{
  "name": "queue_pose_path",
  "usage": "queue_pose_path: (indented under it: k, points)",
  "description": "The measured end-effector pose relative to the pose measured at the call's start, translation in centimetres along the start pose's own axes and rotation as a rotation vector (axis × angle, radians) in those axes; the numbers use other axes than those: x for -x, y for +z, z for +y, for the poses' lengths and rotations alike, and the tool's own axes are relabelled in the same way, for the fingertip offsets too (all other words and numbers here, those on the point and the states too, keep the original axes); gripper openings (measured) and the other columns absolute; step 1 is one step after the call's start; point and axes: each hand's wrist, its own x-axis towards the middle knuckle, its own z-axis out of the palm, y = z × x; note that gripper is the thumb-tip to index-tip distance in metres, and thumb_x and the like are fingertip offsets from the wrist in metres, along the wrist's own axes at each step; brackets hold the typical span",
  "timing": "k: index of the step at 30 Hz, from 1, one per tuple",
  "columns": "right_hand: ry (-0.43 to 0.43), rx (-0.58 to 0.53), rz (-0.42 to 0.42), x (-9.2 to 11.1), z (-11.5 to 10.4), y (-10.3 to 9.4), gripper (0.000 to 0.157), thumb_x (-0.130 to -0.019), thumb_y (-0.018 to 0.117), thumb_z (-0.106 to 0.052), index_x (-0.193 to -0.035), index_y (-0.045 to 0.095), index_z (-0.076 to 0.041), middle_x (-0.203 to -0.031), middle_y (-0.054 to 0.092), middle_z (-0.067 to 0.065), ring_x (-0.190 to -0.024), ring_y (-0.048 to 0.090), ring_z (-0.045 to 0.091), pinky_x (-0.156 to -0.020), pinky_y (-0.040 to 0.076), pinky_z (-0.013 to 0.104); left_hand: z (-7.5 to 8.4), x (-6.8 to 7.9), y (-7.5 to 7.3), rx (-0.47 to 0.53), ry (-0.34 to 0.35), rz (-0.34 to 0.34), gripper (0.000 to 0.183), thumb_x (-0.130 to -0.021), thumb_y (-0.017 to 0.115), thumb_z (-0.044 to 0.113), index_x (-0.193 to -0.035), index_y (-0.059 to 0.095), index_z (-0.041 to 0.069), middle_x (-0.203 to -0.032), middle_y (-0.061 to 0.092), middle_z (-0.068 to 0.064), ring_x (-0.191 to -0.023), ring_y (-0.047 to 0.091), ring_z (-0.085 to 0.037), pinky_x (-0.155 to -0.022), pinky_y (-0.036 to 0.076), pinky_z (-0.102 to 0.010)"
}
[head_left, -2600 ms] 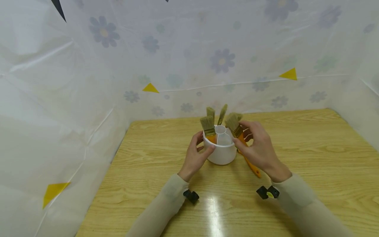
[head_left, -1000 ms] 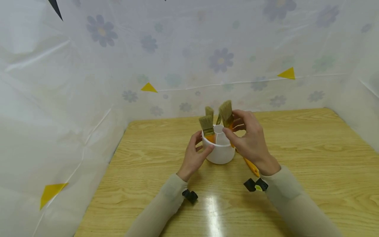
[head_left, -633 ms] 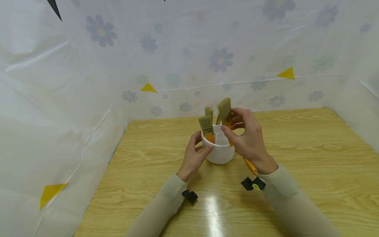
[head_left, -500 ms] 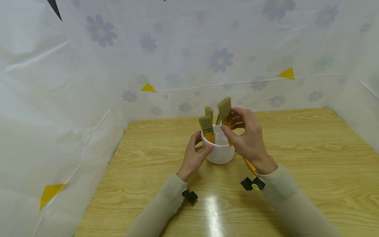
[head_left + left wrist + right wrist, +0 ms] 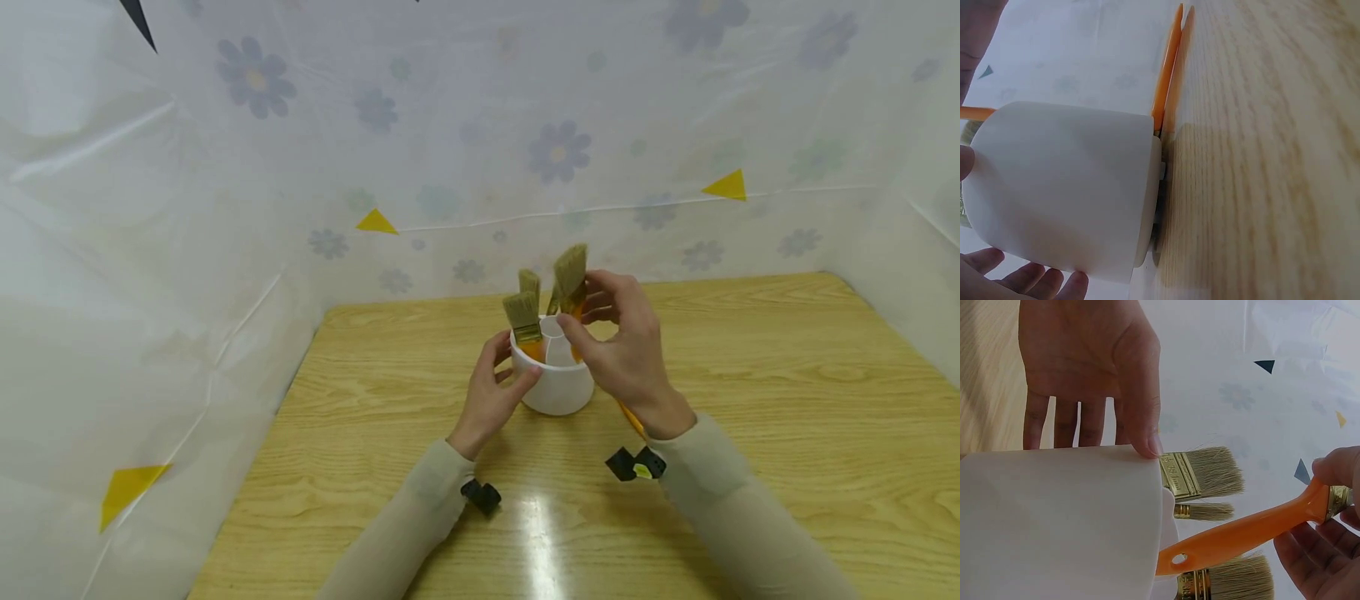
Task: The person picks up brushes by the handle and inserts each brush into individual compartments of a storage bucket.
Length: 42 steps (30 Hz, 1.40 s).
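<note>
A white round holder [image 5: 558,392] with inner dividers stands on the table, and my left hand [image 5: 495,396] grips its left side with thumb at the front and fingers round the back. My right hand [image 5: 626,342] pinches a paintbrush [image 5: 572,265] near its metal band, bristles up. In the right wrist view its orange handle [image 5: 1235,536] slants down with the holed end at the holder's rim. Several other paintbrushes stand in the holder bristles up: a wide one [image 5: 522,312] at front left, another [image 5: 529,283] behind it, and a slim one [image 5: 1207,510].
Another paintbrush lies on the table right of the holder; its orange handle [image 5: 630,417] shows below my right hand and, in the left wrist view, as an orange handle [image 5: 1167,75]. Flower-patterned sheeting [image 5: 465,150] rises behind the wooden table [image 5: 375,417].
My right hand has moved left and slightly up, bringing the held paintbrush from a slant outside the rim to nearly upright over the holder's right side; lately it has lowered slightly. My left hand keeps its grip.
</note>
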Motion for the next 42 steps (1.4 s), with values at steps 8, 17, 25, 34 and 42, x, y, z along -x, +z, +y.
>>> queue_pose_path:
  k: [8,17,25,34,42]
  points:
    - [0.014,0.018,-0.036,0.6,1.5,0.5,0.055,-0.075,0.077,0.005,-0.125,0.054,0.003,-0.109,0.056,0.018,-0.085,0.06,0.024,-0.069,0.054,0.032,0.0,0.0,0.0,-0.002,-0.006,0.0,0.07,-0.089,0.067,0.04,-0.147,0.033,0.02,-0.14,0.043,-0.002,-0.127,0.043,-0.02,-0.1,0.042,-0.046]
    - [0.019,0.04,-0.05,0.2,-0.9,0.5,0.051,-0.074,0.073,0.013,-0.12,0.051,0.011,-0.105,0.053,0.025,-0.082,0.057,0.035,-0.068,0.054,0.039,0.0,0.0,0.1,0.0,-0.01,0.002,0.069,-0.089,0.066,0.039,-0.147,0.033,0.02,-0.141,0.043,-0.003,-0.128,0.043,-0.02,-0.101,0.042,-0.046]
    - [0.029,0.052,-0.061,1.3,2.4,1.1,0.057,-0.075,0.078,0.003,-0.126,0.052,0.002,-0.106,0.055,0.017,-0.083,0.059,0.028,-0.067,0.053,0.04,0.0,0.1,0.1,0.0,-0.003,0.005,0.069,-0.09,0.066,0.037,-0.147,0.033,0.019,-0.141,0.043,-0.004,-0.128,0.042,-0.022,-0.101,0.042,-0.046]
    - [0.018,0.052,-0.061,1.6,3.5,1.4,0.056,-0.076,0.079,-0.003,-0.127,0.054,-0.002,-0.102,0.057,0.012,-0.08,0.059,0.024,-0.065,0.054,0.036,-0.2,0.0,0.1,-0.001,-0.005,0.007,0.069,-0.089,0.066,0.039,-0.147,0.033,0.02,-0.14,0.043,-0.002,-0.127,0.043,-0.019,-0.101,0.042,-0.045]
    - [0.031,0.065,-0.09,2.1,3.8,1.7,0.056,-0.077,0.078,-0.004,-0.127,0.052,-0.001,-0.102,0.056,0.012,-0.08,0.058,0.022,-0.065,0.055,0.037,-0.1,0.1,0.0,0.003,-0.001,0.003,0.069,-0.09,0.066,0.039,-0.147,0.032,0.02,-0.142,0.042,-0.002,-0.128,0.042,-0.02,-0.101,0.042,-0.046]
